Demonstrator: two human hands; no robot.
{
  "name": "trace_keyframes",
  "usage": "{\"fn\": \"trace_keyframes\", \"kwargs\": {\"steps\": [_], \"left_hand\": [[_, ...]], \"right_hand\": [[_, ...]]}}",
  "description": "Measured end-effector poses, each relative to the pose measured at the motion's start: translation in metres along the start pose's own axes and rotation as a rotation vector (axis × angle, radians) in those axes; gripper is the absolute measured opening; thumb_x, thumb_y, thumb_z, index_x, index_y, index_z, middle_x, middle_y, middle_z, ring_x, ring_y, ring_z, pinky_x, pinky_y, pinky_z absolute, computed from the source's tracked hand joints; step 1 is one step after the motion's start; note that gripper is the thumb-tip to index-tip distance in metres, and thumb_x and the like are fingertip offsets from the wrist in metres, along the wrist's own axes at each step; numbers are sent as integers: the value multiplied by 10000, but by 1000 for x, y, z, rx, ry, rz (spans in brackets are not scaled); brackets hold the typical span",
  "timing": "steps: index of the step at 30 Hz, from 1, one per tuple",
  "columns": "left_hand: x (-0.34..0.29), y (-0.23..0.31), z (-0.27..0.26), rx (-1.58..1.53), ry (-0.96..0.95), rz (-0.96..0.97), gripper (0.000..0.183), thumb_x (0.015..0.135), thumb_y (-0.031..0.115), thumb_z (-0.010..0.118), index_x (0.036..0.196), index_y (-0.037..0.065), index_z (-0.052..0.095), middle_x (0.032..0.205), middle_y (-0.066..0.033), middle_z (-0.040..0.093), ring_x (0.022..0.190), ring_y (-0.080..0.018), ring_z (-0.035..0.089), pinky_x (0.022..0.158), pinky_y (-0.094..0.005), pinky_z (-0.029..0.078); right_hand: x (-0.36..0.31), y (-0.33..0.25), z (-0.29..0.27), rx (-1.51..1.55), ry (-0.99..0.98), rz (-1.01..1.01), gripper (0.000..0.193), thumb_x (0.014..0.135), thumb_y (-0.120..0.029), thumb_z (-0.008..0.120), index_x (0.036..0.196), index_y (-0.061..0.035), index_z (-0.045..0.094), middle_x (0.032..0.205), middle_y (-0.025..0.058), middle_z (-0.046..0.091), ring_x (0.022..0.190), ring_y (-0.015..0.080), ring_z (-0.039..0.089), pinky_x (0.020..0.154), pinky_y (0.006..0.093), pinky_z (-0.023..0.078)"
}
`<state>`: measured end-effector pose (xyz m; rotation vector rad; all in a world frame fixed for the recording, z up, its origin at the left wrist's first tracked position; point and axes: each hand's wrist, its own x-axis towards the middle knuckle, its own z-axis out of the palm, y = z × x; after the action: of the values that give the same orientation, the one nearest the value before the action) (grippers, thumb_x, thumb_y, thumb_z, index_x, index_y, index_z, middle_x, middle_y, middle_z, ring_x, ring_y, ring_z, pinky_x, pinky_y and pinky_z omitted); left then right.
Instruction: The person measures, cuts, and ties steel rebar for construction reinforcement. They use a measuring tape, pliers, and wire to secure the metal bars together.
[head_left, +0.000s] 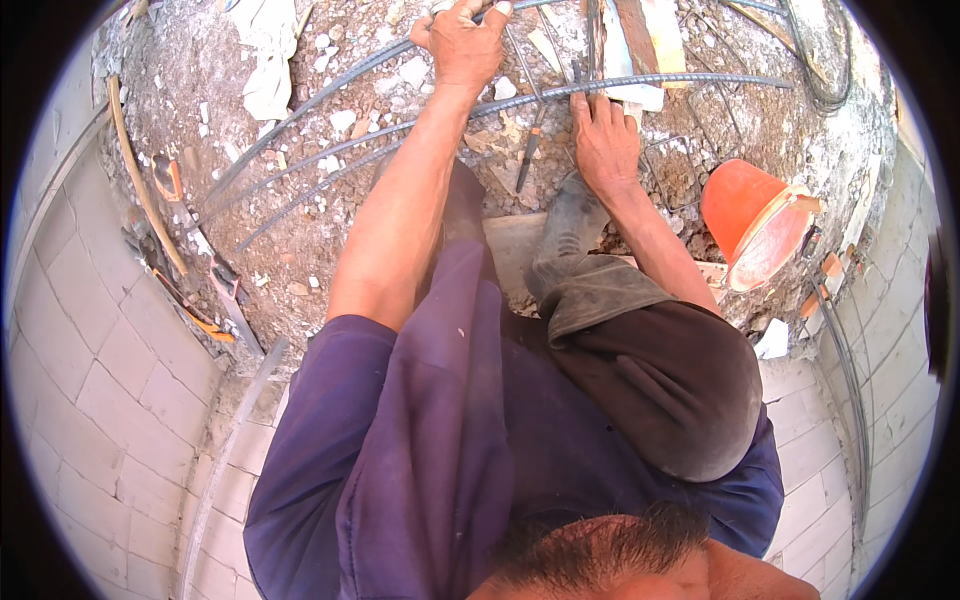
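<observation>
My left hand (468, 45) is closed around a ribbed steel rebar (375, 65) at the top of the view, its fingertips partly hidden. To its right, my right hand (607, 145) has its fingers bent against a nearer rebar (680, 79), with the index finger straighter than the others. This nearer bar passes beneath my left forearm. Between my hands, a slim dark tool with an orange band (535, 133) lies below the bar. Another rebar (320, 187) runs lower left, beside my left forearm.
An orange bucket (735, 205) lies tipped on the right. Rubble covers the ground (290, 235). Tools, including a hacksaw (195, 310), lie along the left wall (135, 400). Black rods (845, 350) lean by the right wall. A pale board (515, 245) lies between my legs.
</observation>
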<state>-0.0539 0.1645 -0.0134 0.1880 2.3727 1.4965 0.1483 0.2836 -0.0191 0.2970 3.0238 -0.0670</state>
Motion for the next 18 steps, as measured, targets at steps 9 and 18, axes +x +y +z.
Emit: {"fn": "trace_keyframes", "kwargs": {"steps": [9,18], "left_hand": [[11,-18,-8,-45,15,286,331,886,217,651,1179,73,712,852,-59,718,692,-145,640,657,-308,517],[28,-24,-25,-127,-319,68,363,880,221,662,1194,46,712,876,-54,729,695,-135,652,649,-300,529]], "right_hand": [[-4,7,-19,294,-122,-75,143,807,-78,640,941,-79,590,908,81,578,906,284,605,769,407,460],[-24,0,-4,1306,-1234,276,549,876,-375,676,1350,-113,581,1142,59,633,1025,187,594,832,351,504]]}}
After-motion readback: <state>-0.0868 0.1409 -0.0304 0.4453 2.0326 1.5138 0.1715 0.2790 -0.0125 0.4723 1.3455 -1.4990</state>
